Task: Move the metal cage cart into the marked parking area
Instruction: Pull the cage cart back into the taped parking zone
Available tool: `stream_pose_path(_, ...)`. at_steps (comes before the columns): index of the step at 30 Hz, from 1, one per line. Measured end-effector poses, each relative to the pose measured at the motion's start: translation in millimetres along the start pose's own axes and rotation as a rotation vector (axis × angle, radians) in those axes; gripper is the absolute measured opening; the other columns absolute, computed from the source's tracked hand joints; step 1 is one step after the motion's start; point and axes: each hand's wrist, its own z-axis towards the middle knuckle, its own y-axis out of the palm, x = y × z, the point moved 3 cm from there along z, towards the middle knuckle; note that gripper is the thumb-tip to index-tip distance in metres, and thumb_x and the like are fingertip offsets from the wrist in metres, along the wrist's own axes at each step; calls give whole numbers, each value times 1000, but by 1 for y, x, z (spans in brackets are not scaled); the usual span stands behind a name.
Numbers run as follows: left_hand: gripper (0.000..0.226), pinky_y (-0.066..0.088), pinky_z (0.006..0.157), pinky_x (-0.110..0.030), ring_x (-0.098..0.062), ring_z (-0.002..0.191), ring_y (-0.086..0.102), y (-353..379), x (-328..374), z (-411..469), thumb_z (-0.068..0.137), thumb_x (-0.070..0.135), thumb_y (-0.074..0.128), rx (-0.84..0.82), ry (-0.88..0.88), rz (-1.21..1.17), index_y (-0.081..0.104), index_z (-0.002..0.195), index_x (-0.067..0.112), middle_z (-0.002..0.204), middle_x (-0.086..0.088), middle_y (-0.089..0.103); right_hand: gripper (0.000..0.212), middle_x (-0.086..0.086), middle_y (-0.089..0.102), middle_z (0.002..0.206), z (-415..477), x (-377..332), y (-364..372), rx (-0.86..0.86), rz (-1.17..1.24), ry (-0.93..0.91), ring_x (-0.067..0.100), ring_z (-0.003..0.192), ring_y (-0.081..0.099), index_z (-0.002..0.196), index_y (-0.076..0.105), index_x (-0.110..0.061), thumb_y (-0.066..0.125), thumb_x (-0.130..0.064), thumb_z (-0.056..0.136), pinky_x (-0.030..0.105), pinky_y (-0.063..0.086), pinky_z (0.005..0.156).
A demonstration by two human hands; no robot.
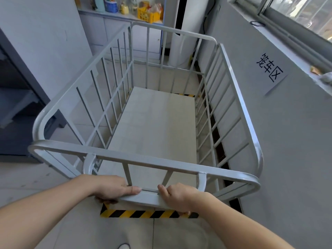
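Both hands grasp the cart handle [143, 197], a low grey bar at the near end of the metal cage cart [158, 123]. Left hand [111, 188] is wrapped around the bar's left part, thumb lying along the top, fingers curled under. Right hand [177, 195] is clenched on the bar's right part, thumb up on the inner edge, fingertips showing below the bar. The two hands are near each other with a short stretch of bare bar between them.

Cart is an open-top cage: grey tube rails with vertical bars on all four sides, pale flat deck [156, 126] at the bottom. Nothing lies on the deck.

Cart stands alongside the white wall [287, 141] on its right side, right rail just beside the wall. A strip of yellow-black hazard tape [143, 213] runs on the floor [45, 186] right under the handle, turning a corner at its left end; another short bit of the same tape [185, 95] shows past the deck's far right corner. A paper sign [271, 71] with black characters is stuck on the wall above the cart's right rail.

Floor is light tile. A grey cabinet [18, 105] stands at left. Beyond the far end, a shelf [111, 14] carries a yellow crate [146, 15] with packets in it, plus bottles and jars. Window [296, 17] at upper right.
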Motion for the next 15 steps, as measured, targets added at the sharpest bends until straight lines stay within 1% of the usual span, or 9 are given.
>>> stream_pose_path(2,74,41,48,-21,-10,42,46,2,14,7,76,85,26,0,-4,-11,55,72,16,58,3,55,56,14,58,74,-4,15,-4,9,16,8,29,63,60,94,49,-10,12,-51,100,42,56,75)
stream_pose_path(3,74,41,47,-19,-9,42,46,2,22,10,76,84,27,3,-7,-20,55,74,16,58,3,55,56,13,58,72,-7,24,-7,11,23,13,28,59,58,91,48,-10,12,-52,99,41,55,73)
stream_pose_path(6,76,41,47,-19,-10,43,46,3,49,20,76,85,27,4,-5,-41,56,73,15,58,2,55,55,18,63,78,-17,51,-18,4,4,14,27,59,56,108,49,-7,15,-48,100,44,56,74)
stream_pose_path(7,76,41,48,-20,-11,43,46,2,58,24,76,85,27,6,1,-46,55,70,15,58,1,55,53,18,63,80,-21,59,-23,3,-3,13,27,60,56,113,48,-7,15,-47,101,42,56,73)
stream_pose_path(8,76,42,49,-21,-12,43,46,1,67,28,76,85,26,10,8,-55,54,68,15,58,1,55,51,14,61,78,-25,67,-28,11,-11,9,26,60,54,112,48,-9,15,-46,101,39,54,69)
stream_pose_path(9,77,42,50,-22,-13,44,46,0,76,32,74,87,26,13,15,-61,54,66,16,59,0,55,50,9,57,74,-28,76,-33,23,-12,11,22,58,52,105,49,-10,15,-47,101,35,50,65)
stream_pose_path(10,80,43,51,-24,-14,44,46,0,84,36,70,89,25,15,21,-67,55,66,15,59,-1,56,52,6,54,69,-30,84,-37,31,-4,20,19,55,51,93,49,-12,14,-49,101,33,48,61)
stream_pose_path(12,85,43,52,-25,-15,45,47,0,98,42,66,92,24,20,30,-76,57,70,14,61,-2,57,55,5,54,63,-34,101,-43,39,21,48,18,50,52,76,48,-17,14,-54,99,33,50,60)
stream_pose_path(15,86,43,52,-25,-15,49,47,2,117,51,68,91,24,29,23,-93,58,76,12,64,-3,58,54,5,56,62,-36,124,-46,30,33,62,17,47,54,73,47,-19,16,-55,98,35,54,64)
